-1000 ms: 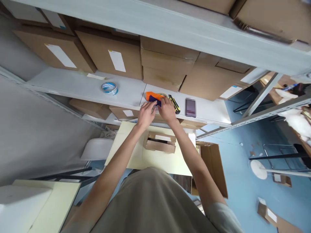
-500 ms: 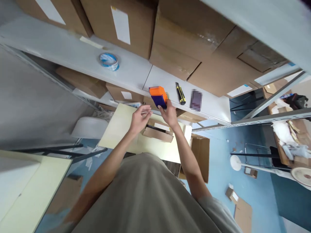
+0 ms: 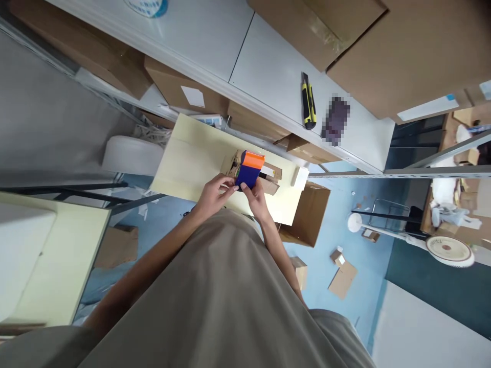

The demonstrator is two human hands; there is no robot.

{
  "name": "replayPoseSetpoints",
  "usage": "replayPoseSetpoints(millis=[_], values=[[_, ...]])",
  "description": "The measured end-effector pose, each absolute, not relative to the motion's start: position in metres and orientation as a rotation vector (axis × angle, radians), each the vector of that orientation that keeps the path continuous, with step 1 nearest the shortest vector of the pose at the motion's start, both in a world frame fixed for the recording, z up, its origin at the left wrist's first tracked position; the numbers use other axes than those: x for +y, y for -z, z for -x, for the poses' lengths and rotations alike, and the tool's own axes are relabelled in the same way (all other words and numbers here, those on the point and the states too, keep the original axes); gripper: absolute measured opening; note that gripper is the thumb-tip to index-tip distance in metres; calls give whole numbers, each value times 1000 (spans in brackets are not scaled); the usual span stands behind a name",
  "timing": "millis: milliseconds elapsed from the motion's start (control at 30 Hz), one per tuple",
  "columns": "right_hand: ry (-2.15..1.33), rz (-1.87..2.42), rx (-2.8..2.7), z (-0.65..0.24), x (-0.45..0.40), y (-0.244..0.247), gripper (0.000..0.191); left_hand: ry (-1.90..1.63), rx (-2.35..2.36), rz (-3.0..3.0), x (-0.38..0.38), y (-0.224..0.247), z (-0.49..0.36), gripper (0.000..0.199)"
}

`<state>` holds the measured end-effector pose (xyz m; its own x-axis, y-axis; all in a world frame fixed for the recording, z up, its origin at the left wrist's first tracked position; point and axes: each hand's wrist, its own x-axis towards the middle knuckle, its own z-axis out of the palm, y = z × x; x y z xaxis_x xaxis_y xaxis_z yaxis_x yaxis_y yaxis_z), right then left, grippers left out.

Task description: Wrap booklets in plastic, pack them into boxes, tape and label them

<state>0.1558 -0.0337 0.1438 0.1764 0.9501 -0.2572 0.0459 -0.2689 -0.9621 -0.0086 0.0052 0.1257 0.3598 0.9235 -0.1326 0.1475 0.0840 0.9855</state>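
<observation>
Over the pale yellow table (image 3: 195, 153), I hold a small orange and dark-blue box-shaped thing (image 3: 248, 175) between both hands. Its exact kind does not show. My right hand (image 3: 258, 202) grips its lower right side, the thumb on the dark-blue face. My left hand (image 3: 215, 193) has its thumb and fingers closed at the lower left corner. Beneath it lies a brown cardboard box (image 3: 271, 185), partly covered by the held thing. On the white shelf (image 3: 268, 76) beyond rest a yellow-and-black utility knife (image 3: 308, 102) and a blurred-out dark item (image 3: 336, 121).
A blue-and-white tape roll (image 3: 148, 6) sits at the shelf's far left. Large cardboard boxes (image 3: 418, 56) stand at the back of the shelf. An open carton (image 3: 310, 214) is right of the table. A white fan (image 3: 448, 250) and flattened cardboard (image 3: 342, 280) are on the blue floor's right side.
The orange and dark-blue thing has come from the shelf edge to above the table, nearer my body. My left hand, apart from it before, now touches it. The view has tilted downward.
</observation>
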Motion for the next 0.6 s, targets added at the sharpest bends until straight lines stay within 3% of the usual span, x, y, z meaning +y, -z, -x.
replayPoseSetpoints(millis=[167,367,600], values=[[-1217,1606,-1038,-157,-40,-138,64,-680,970,-1481,17,-127,20,27],[-1319,1723,-1218,-167,-57,-147,52,-695,1014,-1191,60,-142,43,51],[-1299,1892,-1534,-174,-58,-175,41,-499,847,-1168,89,-141,50,45]])
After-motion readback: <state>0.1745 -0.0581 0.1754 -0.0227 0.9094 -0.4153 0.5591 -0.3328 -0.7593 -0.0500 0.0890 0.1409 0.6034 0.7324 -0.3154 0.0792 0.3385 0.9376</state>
